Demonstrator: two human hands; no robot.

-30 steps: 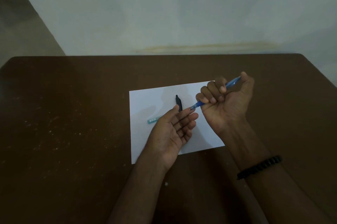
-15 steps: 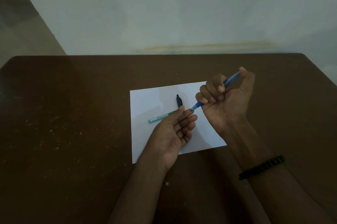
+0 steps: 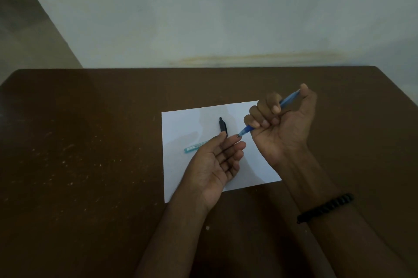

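Gripping blue pen (image 3: 247, 129) in fist, R hand (image 3: 282, 128) aims tip at L hand (image 3: 214, 164); L fingers relaxed, palm up, prob. testing ink.

teal pen (image 3: 195, 147) half behind left hand (image 3: 212, 164), blue pen (image 3: 247, 129) partly buried in right hand (image 3: 282, 128)

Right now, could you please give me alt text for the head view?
A right hand grips a blue plastic pen, tip by the open left hand, over a white paper sheet bearing a black plastic cap and slim teal pen.
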